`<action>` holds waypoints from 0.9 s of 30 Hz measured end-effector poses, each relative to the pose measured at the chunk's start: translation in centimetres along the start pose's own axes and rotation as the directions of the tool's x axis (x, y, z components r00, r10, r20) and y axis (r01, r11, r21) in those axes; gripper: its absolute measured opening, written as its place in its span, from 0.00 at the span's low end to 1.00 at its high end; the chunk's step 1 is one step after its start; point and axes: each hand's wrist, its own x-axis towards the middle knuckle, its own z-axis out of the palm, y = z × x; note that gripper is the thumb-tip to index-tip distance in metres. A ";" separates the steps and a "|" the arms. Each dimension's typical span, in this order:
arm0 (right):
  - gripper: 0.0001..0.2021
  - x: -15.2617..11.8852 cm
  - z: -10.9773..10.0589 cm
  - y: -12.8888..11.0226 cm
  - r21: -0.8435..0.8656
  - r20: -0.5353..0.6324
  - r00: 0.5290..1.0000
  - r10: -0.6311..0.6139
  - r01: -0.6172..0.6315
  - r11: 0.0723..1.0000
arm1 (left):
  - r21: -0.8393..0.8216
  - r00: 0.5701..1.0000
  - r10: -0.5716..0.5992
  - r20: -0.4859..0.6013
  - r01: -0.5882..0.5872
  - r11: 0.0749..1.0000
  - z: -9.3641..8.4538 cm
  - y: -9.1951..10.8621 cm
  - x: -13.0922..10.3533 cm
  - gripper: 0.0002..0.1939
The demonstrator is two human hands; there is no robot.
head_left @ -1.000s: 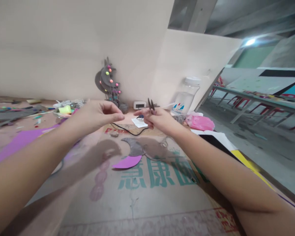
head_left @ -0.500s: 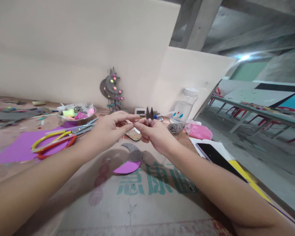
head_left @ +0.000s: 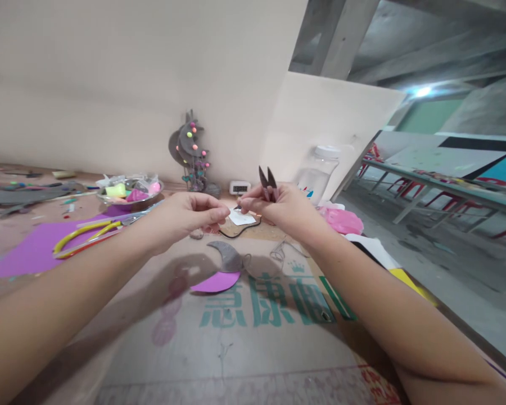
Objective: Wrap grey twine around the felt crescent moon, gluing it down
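Note:
My left hand (head_left: pixel 185 219) is raised above the table with thumb and fingertips pinched together; what lies between them is too small to make out. A short way to its right, my right hand (head_left: pixel 290 211) holds a pair of thread snips (head_left: pixel 267 179), their two dark blades pointing up and apart. The right fingertips are bunched near a small dark tip over a white paper scrap (head_left: pixel 241 217). Below the hands, a grey crescent (head_left: pixel 227 256) of felt-like material lies partly over a purple piece (head_left: pixel 217 282). Loose grey thread (head_left: pixel 281 251) trails beside it.
Yellow-handled scissors (head_left: pixel 86 229) lie on a purple sheet (head_left: pixel 29 244) at left, near a bowl (head_left: pixel 130 198) of colourful bits. A decorated grey moon ornament (head_left: pixel 189 149), a small digital timer (head_left: pixel 239 187) and a clear jar (head_left: pixel 319 171) stand behind. A pink item (head_left: pixel 341 220) lies right.
My hands have moved apart from where their fingertips met. My right hand shifted rightward, with the snips tilting slightly left. The crescent and purple piece stay in place.

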 end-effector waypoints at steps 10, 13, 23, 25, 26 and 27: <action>0.17 -1.3 1.7 1.6 -0.576 0.008 0.907 -0.420 0.348 0.740 | -0.371 0.997 -0.025 0.077 0.052 0.927 1.2 -0.7 0.1 0.18; 0.17 -1.5 2.1 1.2 -0.541 0.063 0.906 -0.418 0.383 0.749 | -0.327 0.996 0.014 0.086 0.015 0.945 1.4 -0.8 0.1 0.19; 0.19 -0.5 0.6 0.0 -0.172 -0.081 0.992 -0.096 0.081 0.982 | -0.400 0.998 -0.050 -0.024 0.036 0.916 0.3 0.0 0.2 0.11; 0.19 -0.5 0.4 0.0 -0.172 -0.077 0.992 -0.098 0.084 0.982 | -0.416 0.999 -0.047 -0.014 0.037 0.908 0.3 0.1 0.1 0.11; 0.18 -0.5 0.4 0.0 -0.177 -0.074 0.992 -0.104 0.090 0.980 | -0.414 0.999 -0.043 -0.012 0.034 0.910 0.3 0.2 0.1 0.12; 0.17 -0.5 0.4 0.0 -0.182 -0.072 0.991 -0.113 0.098 0.978 | -0.404 0.999 -0.041 -0.013 0.032 0.914 0.4 0.2 0.1 0.12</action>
